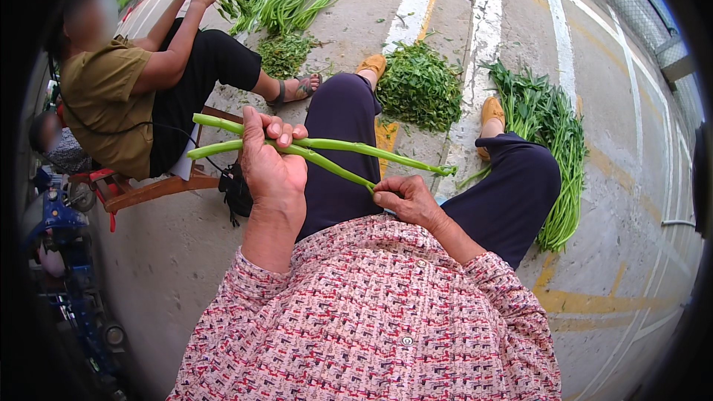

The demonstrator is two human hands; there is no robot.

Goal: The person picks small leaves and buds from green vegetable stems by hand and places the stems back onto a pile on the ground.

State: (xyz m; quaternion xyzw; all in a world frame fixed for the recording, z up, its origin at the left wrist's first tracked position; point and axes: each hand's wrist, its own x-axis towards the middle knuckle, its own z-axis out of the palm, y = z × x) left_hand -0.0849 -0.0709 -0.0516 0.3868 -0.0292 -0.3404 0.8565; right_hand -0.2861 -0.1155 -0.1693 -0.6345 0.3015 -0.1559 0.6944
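My left hand (273,167) is closed around two long green water spinach stems (349,145), bare of leaves, which stick out on both sides of the fist. The upper stem runs free to the right and ends in a small ragged tip. Lower down, my right hand (410,200) pinches the right end of the second stem between thumb and fingers. Both hands are above my lap. Beyond my knees lies a heap of plucked leaves (420,85) on the ground between my feet. Beside my right leg spreads a pile of leafy water spinach (549,156).
On the left a person (111,96) sits on a low wooden chair (156,191), holding green stems. More greens (308,0) and a smaller leaf heap (286,53) lie before that person. A blue vehicle (59,215) stands at the far left, and a mesh fence (624,7) at the upper right.
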